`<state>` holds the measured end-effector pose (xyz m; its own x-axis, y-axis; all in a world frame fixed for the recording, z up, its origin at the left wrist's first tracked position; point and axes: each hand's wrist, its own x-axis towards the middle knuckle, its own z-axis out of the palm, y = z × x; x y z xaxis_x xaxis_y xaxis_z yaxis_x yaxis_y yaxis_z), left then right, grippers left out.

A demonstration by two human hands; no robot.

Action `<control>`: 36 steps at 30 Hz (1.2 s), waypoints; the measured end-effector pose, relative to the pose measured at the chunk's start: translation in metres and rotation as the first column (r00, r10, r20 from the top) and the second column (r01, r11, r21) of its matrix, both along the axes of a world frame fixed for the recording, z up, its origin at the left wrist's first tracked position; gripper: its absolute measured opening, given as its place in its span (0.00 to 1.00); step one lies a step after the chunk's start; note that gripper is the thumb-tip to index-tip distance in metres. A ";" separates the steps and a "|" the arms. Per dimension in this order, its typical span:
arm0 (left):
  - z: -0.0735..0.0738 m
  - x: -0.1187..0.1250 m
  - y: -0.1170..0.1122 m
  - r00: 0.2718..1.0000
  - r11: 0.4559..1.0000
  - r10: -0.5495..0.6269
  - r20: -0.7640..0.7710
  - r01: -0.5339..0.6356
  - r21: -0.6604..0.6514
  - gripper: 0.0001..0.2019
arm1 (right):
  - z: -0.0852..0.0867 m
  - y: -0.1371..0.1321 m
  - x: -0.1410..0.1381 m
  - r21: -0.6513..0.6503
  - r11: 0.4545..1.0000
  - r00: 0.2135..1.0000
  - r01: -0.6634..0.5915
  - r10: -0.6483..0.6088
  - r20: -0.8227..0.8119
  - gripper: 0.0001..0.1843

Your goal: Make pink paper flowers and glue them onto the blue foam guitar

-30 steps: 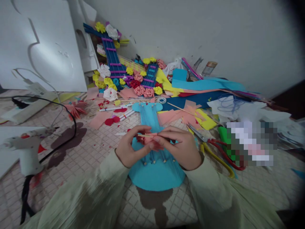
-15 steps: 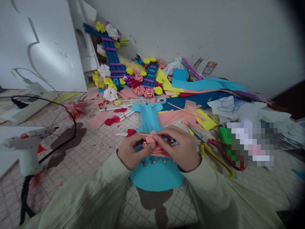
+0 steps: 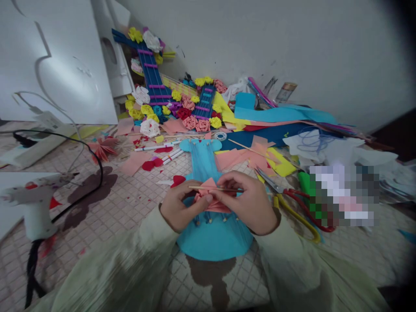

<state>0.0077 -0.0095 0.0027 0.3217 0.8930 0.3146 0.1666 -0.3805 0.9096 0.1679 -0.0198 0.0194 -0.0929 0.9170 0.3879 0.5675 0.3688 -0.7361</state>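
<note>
My left hand (image 3: 182, 207) and my right hand (image 3: 255, 203) meet in front of me, both closed on a piece of folded pink paper (image 3: 208, 186). A thin wooden stick (image 3: 224, 189) lies across the paper between the fingers, and a paper corner points up above it. More pink folds bunch under the fingertips, partly hidden. Beneath my hands lies a light-blue guitar-shaped cutout (image 3: 214, 242) with strings along its neck and small pegs on its body.
A glue gun (image 3: 35, 203) stands at left by a power strip (image 3: 39, 145). Scissors with red handles (image 3: 305, 203) and yellow handles (image 3: 300, 221) lie at right. Behind are pink paper scraps (image 3: 134, 162), white pens (image 3: 157, 146) and a dark-blue guitar with paper flowers (image 3: 154, 78).
The stick now shows across the paper toward my right hand, where before only its left end showed. A paper corner stands higher above it. My right fingers have shifted slightly; the left hand stays put.
</note>
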 end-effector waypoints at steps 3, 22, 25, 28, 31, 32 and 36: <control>0.001 0.001 0.001 1.000 1.000 0.003 0.020 -0.003 -0.021 0.08 | 0.000 0.000 0.000 -0.042 0.999 1.000 -0.019 0.018 -0.003 0.07; 0.004 0.002 0.004 0.986 0.965 0.070 0.151 -0.029 -0.259 0.07 | -0.001 0.003 0.000 0.056 0.998 0.998 -0.035 0.032 0.057 0.05; 0.003 -0.001 0.004 0.996 0.958 0.044 0.073 -0.021 -0.286 0.07 | 0.000 0.002 -0.001 0.060 0.997 0.996 -0.057 0.052 0.077 0.07; 0.002 -0.004 0.004 0.999 0.956 0.032 0.007 -0.029 -0.292 0.09 | 0.001 0.001 -0.001 0.077 0.993 0.990 -0.094 0.085 0.116 0.08; 0.003 -0.003 0.003 0.996 0.969 0.086 -0.008 -0.086 -0.233 0.07 | 0.001 0.001 -0.002 0.096 0.989 0.984 -0.116 0.101 0.147 0.09; 0.003 -0.002 0.002 0.994 0.971 0.106 -0.004 -0.105 -0.213 0.06 | 0.001 0.001 -0.003 0.100 0.987 0.982 -0.123 0.107 0.155 0.09; 0.002 -0.001 0.004 0.986 0.963 0.165 0.028 -0.155 -0.220 0.07 | 0.001 0.000 -0.003 0.107 0.984 0.976 -0.140 0.119 0.180 0.08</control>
